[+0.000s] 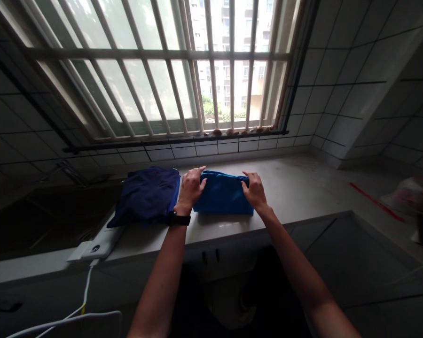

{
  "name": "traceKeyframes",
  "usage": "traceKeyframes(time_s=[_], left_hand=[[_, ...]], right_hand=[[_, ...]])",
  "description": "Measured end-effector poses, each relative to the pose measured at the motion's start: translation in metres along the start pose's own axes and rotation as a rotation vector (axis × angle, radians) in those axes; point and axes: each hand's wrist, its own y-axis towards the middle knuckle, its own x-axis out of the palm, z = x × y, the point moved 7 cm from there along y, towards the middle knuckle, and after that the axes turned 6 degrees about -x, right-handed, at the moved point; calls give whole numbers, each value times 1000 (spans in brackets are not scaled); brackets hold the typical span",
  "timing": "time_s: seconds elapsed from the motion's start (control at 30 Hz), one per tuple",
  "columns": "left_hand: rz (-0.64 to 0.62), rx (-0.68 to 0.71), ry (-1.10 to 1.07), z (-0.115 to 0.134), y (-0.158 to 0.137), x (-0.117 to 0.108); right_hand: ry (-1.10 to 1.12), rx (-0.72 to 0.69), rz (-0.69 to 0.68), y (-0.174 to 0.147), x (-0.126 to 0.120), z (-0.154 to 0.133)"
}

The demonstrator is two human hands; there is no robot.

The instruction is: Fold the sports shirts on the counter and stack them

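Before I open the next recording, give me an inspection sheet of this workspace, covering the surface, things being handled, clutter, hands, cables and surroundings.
Surface: pale countertop, dimly lit.
Things handled: blue folded cloth; whether it touches the countertop is unclear.
Clutter: dark blue cloth at left, white device next to it; red strip and plastic bag at far right.
Hands: left hand and right hand grip the blue folded cloth's upper corners.
Cables: white cable runs down from the white device.
Surroundings: barred window ahead, tiled walls, shadowed sink at left.

Blue bundle [223,195] & navy pile [146,195] look matt cloth, countertop [299,188] smooth w/ slight gloss.
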Motion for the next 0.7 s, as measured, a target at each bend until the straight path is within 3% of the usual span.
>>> traceKeyframes(time_s=[0.07,0.17,0.3,0.4,0.5,0.63,0.7], left_hand=[[-85,-65,-14,-6,7,21],[-223,-253,-49,-35,-13,52],[-383,-614,-150,-76,-48,85],[-388,-773,-273,-85,-54,94],[-406,-833,-414,-81,-53,98],[-490,-854,-635,-73,-67,99],[-393,-818,-706,-76,-73,82]], right_hand=[[-38,-9,53,9,-11,4],[-27,56,27,-2,-19,19],[-169,406,-284,-38,7,65],[-347,567,-525,-60,36,88],[-354,505,-591,-63,63,89],[-87,421,-508,-47,84,78],[91,342,-497,-28,93,64]])
